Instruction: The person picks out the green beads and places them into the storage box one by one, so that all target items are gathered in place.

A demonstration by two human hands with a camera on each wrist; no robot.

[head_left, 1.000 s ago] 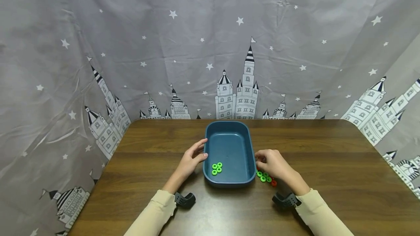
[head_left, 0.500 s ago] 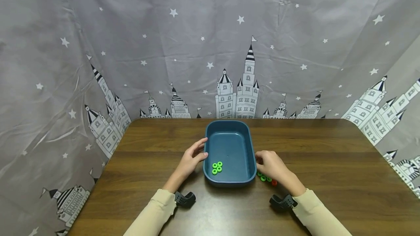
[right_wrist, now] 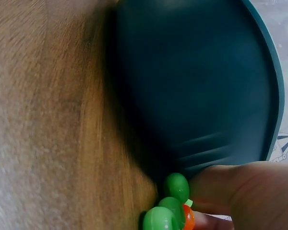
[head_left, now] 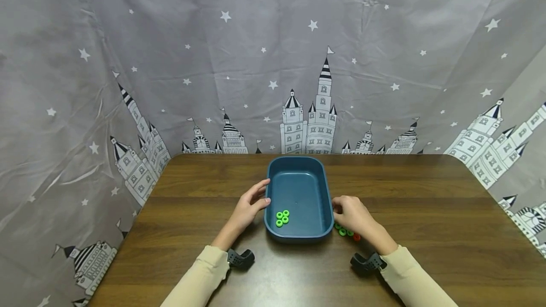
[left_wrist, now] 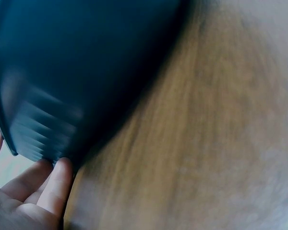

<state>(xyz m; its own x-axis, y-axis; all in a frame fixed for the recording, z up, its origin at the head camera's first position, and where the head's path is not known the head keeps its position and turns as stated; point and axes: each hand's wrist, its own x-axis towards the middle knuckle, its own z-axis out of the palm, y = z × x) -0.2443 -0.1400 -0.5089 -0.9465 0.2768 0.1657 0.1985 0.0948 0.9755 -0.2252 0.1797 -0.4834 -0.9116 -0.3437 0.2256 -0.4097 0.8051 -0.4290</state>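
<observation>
A dark blue bin (head_left: 297,237) sits on the wooden table with several small green rings (head_left: 285,220) inside, grouped in its near left corner. At the bin's left wall is my left hand (head_left: 247,207), fingers spread and thumb near the rim; in the left wrist view its fingertips meet the ribbed side. My right hand (head_left: 355,214) is at the opposite wall, its thumb reaching the bin's ribbed side in the right wrist view. Beside and partly under this hand lie loose green rings (head_left: 342,232) and a red ring (head_left: 356,237). Some of its fingers are hidden behind them.
The brown table (head_left: 204,174) extends to both sides of the bin. A grey curtain (head_left: 247,60) with white stars and drawn castles hangs behind it. Black wrist mounts (head_left: 241,259) sit at both sleeves.
My right hand has shifted slightly down and closer over the loose rings, against the bin's wall, covering more of them. The left hand and the bin stay in place.
</observation>
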